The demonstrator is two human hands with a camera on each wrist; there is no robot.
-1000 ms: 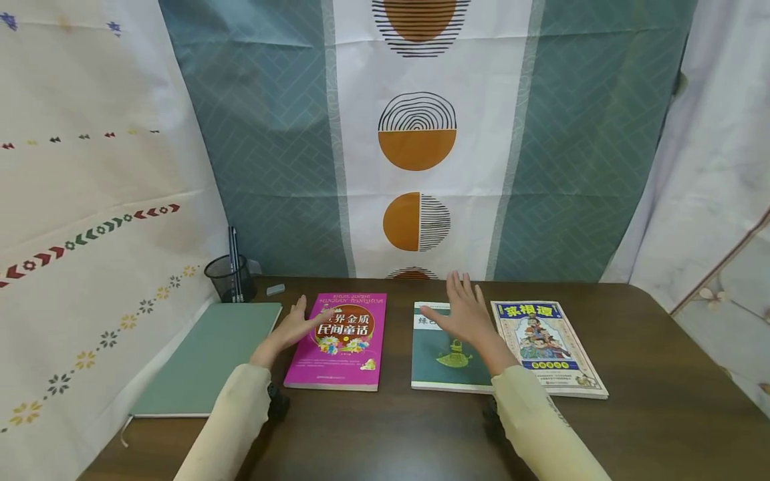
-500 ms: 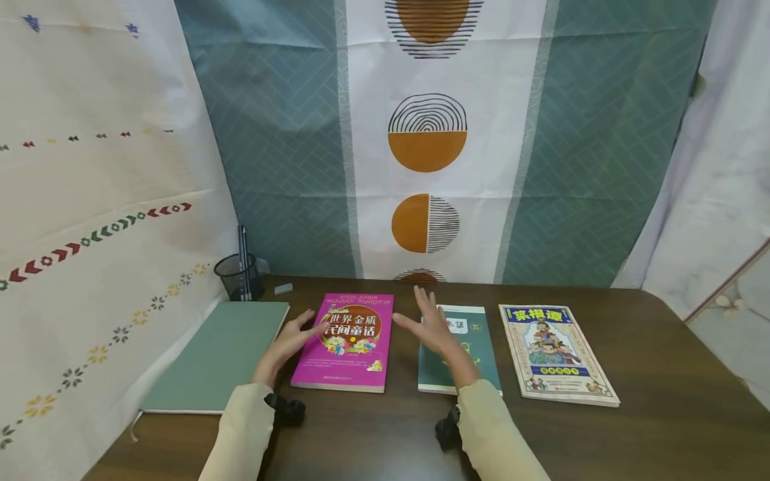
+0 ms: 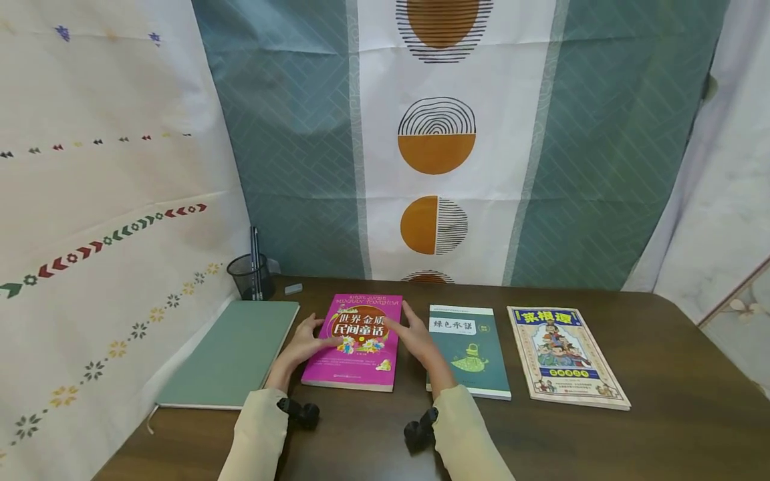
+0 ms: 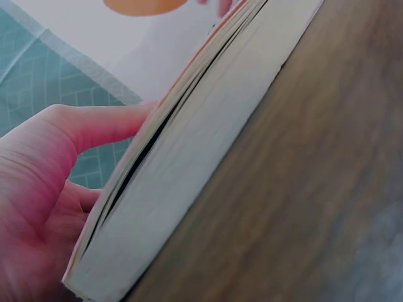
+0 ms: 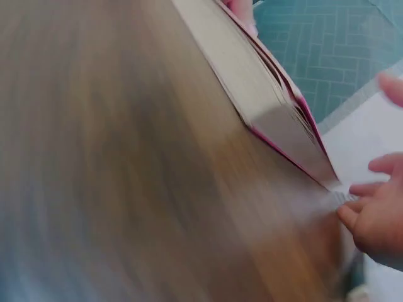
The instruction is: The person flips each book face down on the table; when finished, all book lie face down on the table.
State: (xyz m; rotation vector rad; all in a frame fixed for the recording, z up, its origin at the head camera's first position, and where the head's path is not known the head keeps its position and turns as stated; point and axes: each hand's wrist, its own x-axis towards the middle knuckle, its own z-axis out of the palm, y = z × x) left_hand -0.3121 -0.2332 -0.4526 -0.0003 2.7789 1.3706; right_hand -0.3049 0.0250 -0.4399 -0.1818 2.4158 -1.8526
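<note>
A magenta book (image 3: 349, 369) with Chinese lettering and a floral cover lies flat on the dark wooden table. My left hand (image 3: 301, 346) is at its left side, thumb reaching over the cover and fingers along the left edge. In the left wrist view that thumb (image 4: 110, 123) appears to touch the cover above the page edges. On the book's other side, my right hand (image 3: 417, 342) has its fingers spread and thumb above the cover. The right wrist view shows the right fingers (image 5: 378, 207) by the book's corner; whether they touch it, I cannot tell.
Right of the magenta book lie a green book (image 3: 469, 347) and a cream illustrated book (image 3: 565, 354). A large sage-green notebook (image 3: 234, 351) is at the left, with a mesh pen cup (image 3: 245, 277) and an eraser (image 3: 293, 288) behind. Curtains hang around the table.
My right hand has moved left, from over the green book to the magenta book's right side. The left hand has come closer to its left edge. The head view has turned slightly left.
</note>
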